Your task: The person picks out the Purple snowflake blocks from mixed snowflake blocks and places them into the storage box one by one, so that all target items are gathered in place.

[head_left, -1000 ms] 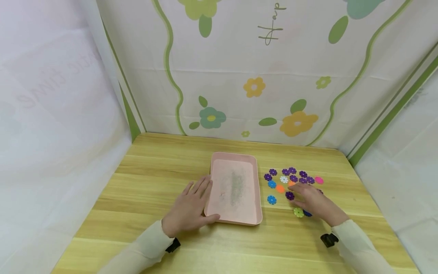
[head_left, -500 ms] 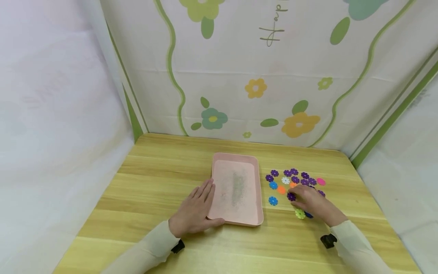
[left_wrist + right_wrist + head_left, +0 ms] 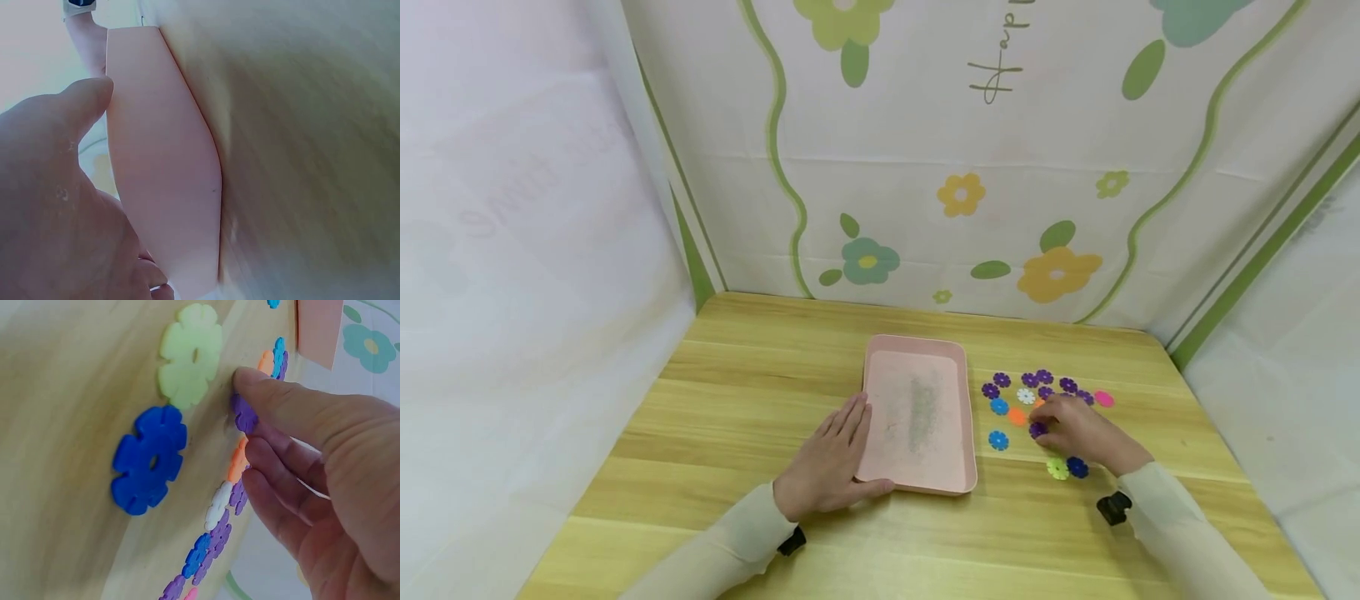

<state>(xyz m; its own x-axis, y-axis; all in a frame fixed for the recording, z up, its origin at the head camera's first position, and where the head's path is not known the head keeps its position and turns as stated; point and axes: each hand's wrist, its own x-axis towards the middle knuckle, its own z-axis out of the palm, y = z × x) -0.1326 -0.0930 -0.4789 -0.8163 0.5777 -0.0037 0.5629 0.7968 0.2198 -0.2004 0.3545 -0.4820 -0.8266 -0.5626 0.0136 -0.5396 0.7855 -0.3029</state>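
My left hand [image 3: 831, 462] lies with straight fingers along the left side of a pink shallow tray [image 3: 880, 467], its thumb at the near rim. In the left wrist view, the thumb meets the top edge of the tray's wall [image 3: 165, 150]. To the tray's right, my right hand [image 3: 1086, 429] pinches a purple flower-shaped plastic disc [image 3: 244, 414] between thumb and fingers, close over the table. Beside that hand lie a yellow-green disc [image 3: 190, 356] and a dark blue disc [image 3: 150, 460]. Orange [image 3: 1017, 416] and white [image 3: 1026, 396] discs lie just beyond its fingertips.
More purple discs [image 3: 1002, 379] lie at the back of the group, with a pink one [image 3: 1103, 398] at the right. Two light blue discs, one nearer [image 3: 998, 440], sit close to the tray. White printed cloth [image 3: 910, 217] walls the wooden table [image 3: 760, 375].
My right thumb and fingers have closed on the purple disc, and the hand has shifted slightly, uncovering the dark blue disc. The left hand has slid slightly along the tray, its thumb now at the near rim.
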